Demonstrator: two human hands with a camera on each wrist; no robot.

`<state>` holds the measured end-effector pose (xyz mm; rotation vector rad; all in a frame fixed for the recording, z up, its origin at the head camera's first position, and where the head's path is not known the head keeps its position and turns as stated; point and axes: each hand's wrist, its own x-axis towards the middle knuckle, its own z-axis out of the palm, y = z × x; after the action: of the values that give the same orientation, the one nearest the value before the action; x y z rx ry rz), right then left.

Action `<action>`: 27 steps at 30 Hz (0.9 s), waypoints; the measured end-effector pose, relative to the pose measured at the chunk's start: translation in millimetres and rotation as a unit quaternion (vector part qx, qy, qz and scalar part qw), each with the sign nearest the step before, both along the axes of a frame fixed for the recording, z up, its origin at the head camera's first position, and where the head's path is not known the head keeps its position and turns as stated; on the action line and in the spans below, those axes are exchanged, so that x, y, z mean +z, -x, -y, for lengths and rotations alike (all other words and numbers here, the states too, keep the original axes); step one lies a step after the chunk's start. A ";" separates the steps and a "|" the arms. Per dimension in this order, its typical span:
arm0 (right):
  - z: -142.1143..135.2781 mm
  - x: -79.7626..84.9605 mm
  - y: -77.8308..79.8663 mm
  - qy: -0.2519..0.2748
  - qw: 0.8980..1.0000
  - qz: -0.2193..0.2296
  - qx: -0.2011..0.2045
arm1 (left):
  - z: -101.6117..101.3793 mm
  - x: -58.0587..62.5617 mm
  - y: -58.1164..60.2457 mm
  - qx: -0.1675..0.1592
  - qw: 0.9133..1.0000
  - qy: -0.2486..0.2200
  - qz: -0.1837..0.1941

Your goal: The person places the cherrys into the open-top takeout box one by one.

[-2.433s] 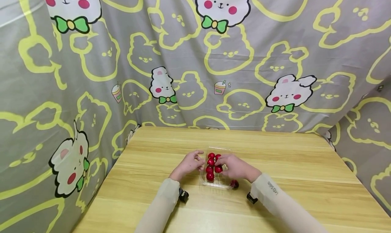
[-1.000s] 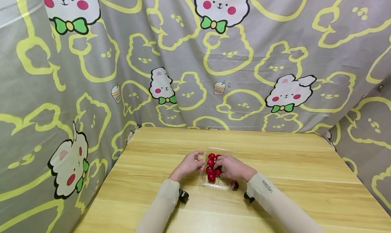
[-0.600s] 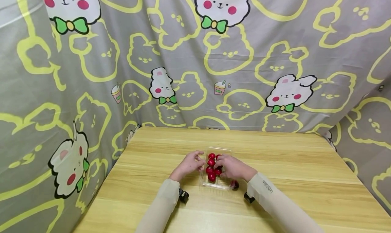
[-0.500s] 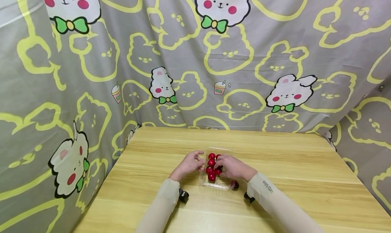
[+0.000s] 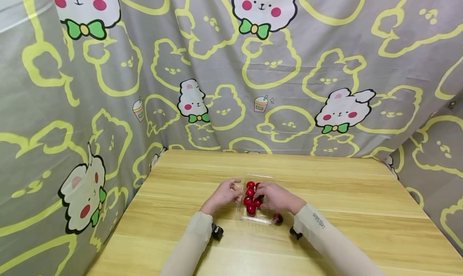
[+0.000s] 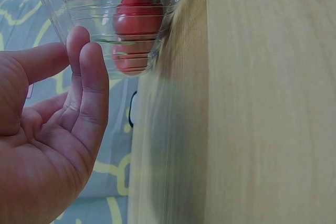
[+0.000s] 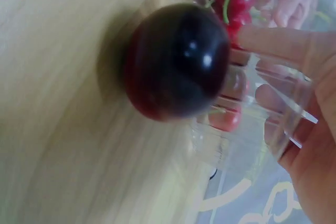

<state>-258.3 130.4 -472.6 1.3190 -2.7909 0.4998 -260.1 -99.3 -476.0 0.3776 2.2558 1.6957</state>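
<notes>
A clear plastic box (image 5: 265, 219) stands on the table, holding several red cherries (image 5: 250, 192) in rows. My left hand (image 5: 226, 192) is at its left side; in the left wrist view, thumb and fingers meet at the wall of the box. My right hand (image 5: 276, 197) reaches over the box's right side. Its thumb and fingers hold a cherry (image 5: 258, 203) inside, partly hidden by the hand. One darker cherry (image 7: 178, 61) lies on the table outside the box, close under my right wrist.
The wooden table (image 5: 325, 179) extends around the box on all sides. A grey patterned curtain (image 5: 224, 66) hangs behind it and along the left and right. A black wrist camera (image 5: 217, 231) is strapped to the left wrist, another (image 5: 296, 233) to the right.
My right hand has shifted slightly left and stays among the cherries. The front cherries in the box have moved a little. My left hand and the cherry outside hold their places.
</notes>
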 end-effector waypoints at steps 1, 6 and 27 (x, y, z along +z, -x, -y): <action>-1.5 1.2 -0.4 0.003 1.000 0.002 -0.002 | 0.0 0.4 -0.5 0.000 1.000 -0.001 0.001; -12.2 9.4 -4.1 0.030 0.999 0.014 -0.018 | 1.9 -13.4 6.8 0.002 1.000 -0.001 -0.006; -74.8 5.1 -15.9 0.132 0.985 0.091 -0.063 | 7.3 -12.6 5.6 0.008 1.000 0.022 -0.014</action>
<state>-242.3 205.2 -467.4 1.0856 -2.7970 0.9893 -265.7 -106.6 -488.6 0.3774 2.3177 1.6561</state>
